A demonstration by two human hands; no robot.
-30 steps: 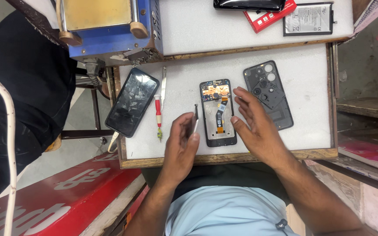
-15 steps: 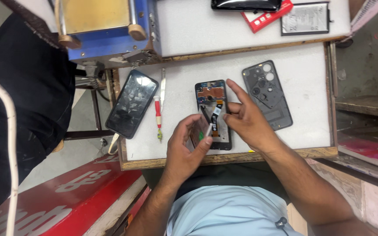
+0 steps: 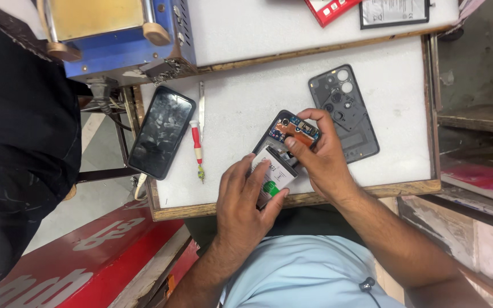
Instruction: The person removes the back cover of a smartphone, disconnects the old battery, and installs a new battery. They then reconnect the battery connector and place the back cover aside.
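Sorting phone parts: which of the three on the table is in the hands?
The opened phone with exposed boards; the dark-screened phone and grey back cover lie untouched.

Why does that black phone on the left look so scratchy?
The black phone hangs over the left edge of the white table, and its screen looks smudged or cracked. The opened phone in both hands has its insides bare.

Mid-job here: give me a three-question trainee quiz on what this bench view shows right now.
1. True or false: the dark grey plastic phone back cover lies apart from the opened black phone body.
2. Which hand presses the white rectangular battery? A) left hand B) right hand
3. What lies between the black glass-fronted phone and the opened phone?

Key: 1 false, they touch or overlap; 2 A; 3 the red-handled screwdriver and the slim metal tweezers.
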